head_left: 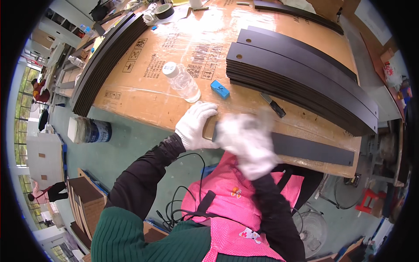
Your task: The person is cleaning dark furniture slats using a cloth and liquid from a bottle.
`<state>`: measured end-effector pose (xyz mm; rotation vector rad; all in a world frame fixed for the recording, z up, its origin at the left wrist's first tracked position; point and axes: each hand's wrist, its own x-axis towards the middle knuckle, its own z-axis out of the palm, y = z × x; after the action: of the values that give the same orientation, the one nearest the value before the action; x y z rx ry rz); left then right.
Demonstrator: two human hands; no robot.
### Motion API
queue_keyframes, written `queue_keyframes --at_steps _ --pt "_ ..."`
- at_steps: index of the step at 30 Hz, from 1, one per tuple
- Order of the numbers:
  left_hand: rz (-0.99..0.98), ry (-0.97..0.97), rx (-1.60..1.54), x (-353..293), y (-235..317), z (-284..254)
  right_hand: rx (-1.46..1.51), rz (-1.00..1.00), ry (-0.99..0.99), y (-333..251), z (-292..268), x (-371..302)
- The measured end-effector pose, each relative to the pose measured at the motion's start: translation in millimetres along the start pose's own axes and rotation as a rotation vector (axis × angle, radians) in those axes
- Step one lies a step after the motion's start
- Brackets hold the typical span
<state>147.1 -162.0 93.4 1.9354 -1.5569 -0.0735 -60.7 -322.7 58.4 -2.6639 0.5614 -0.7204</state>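
Find the left hand (196,125) at frame centre, white-gloved, at or just beside the left end of the dark strip (315,149); read as open, with thumb and fingers parted. Find the right hand (248,140) just right of centre, blurred over the same strip; cannot tell whether gripping or holding anything. Locate the strip flat along the near edge of the cardboard-topped table (137,95), from centre to lower right. Judge this piece as in work, not yet stacked; cannot grade the finished share, with part hidden under the right hand. Above the hands, note the clear bottle (185,85), blue block (220,89) and black knife (276,108). At upper right, note a large stack (297,83) of similar strips; at upper left, a second stack (108,63). Presume one done and one waiting; cannot tell which from appearance.
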Motion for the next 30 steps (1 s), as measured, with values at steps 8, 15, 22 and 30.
queue_keyframes --at_steps 8,15,22,30 --pt "0.052 -0.105 0.099 1 1 -4 0.173 -0.209 -0.06 59 -20 -19" --pt "0.068 -0.105 0.127 -1 1 -4 -0.04 -0.019 -0.021 50 -46 -18" --pt "0.069 -0.058 0.132 3 0 0 -0.06 -0.115 -0.246 -43 -10 27" --pt "0.012 -0.104 0.094 3 5 -8 -0.181 -0.069 -0.257 5 -43 2"
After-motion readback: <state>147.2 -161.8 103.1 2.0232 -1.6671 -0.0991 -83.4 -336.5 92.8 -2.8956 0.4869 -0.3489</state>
